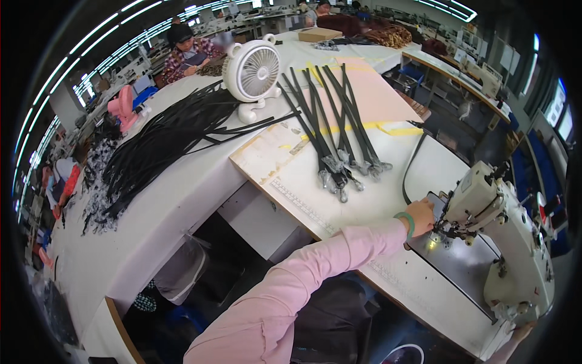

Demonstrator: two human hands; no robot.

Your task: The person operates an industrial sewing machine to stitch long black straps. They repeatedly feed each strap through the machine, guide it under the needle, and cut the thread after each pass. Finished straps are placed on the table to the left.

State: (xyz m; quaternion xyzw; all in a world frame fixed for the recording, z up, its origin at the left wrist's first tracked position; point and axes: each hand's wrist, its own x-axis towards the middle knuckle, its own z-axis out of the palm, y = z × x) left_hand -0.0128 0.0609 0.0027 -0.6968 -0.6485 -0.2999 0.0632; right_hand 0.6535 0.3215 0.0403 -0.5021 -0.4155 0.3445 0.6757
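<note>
Left fingers: the left hand is bent over beside the stitching area of the sewing machine; its fingertips are hidden, so I cannot tell whether they pinch anything or only press.
Right fingers: the right hand shows partly, low beside the machine's base, well apart from the left; its grip cannot be told.
Black strap: the single black strap arcs over the tabletop beyond the left fingers, its near end lost beside them.
Needle risk: the left fingers look close enough to be caught if the machine runs while they guide.
Strap risk: uneven tension from that loose arc could pull the strap askew under the fingers.
Bundle risk: the strap bundle lies farther left of those fingers; a sweeping pink sleeve might disturb its plastic-wrapped ends.
</note>
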